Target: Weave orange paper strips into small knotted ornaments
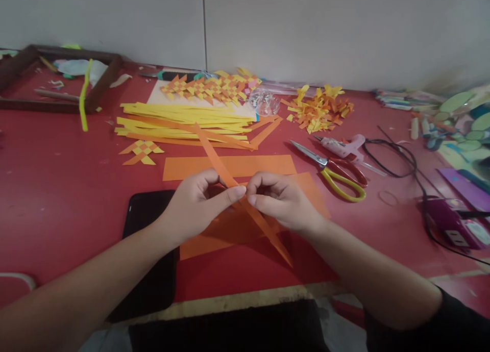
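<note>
A long orange paper strip (213, 158) runs slantwise between my two hands above the table. My left hand (190, 205) is closed on it, the thumb pressed flat along its middle. Close beside, my right hand (287, 203) pinches the strip's edge with thumb and bent fingers; the fingertips of both hands nearly meet. The strip's lower end hangs toward the table's front edge. Beneath the hands lie orange paper sheets (204, 246), partly hidden by them. Just behind is a wide orange paper band (229, 166). A black phone-like slab (147, 270) lies under my left forearm.
Yellow and orange strips (184, 120) lie behind, near a small woven paper piece (142, 151) and a row of woven pieces (210, 88). Scissors (333, 171), a pink glue gun (344, 147) with its cable, and paper scraps (319, 108) are at right. A brown frame (103, 81) stands far left.
</note>
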The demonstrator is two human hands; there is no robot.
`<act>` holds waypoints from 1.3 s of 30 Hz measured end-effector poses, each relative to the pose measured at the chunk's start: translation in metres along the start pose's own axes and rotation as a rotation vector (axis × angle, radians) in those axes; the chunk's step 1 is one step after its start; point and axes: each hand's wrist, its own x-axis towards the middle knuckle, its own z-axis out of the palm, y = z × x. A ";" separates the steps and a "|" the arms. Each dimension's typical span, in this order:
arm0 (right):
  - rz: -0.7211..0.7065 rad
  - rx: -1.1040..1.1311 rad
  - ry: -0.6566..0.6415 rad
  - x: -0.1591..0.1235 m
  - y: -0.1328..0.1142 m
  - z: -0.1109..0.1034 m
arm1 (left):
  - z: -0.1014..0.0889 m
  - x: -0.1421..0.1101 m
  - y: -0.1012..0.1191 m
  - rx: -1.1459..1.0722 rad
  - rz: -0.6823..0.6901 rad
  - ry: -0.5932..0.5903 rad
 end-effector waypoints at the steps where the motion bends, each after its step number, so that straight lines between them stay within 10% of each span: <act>1: 0.001 -0.002 -0.001 0.000 0.000 0.000 | 0.000 0.000 0.001 -0.015 0.002 0.010; 28: 0.127 -0.062 0.107 0.002 -0.002 -0.018 | -0.031 0.024 0.017 -0.512 0.141 0.600; 39: 0.127 0.147 0.290 0.009 0.002 -0.022 | -0.035 0.029 0.011 -0.665 0.201 0.635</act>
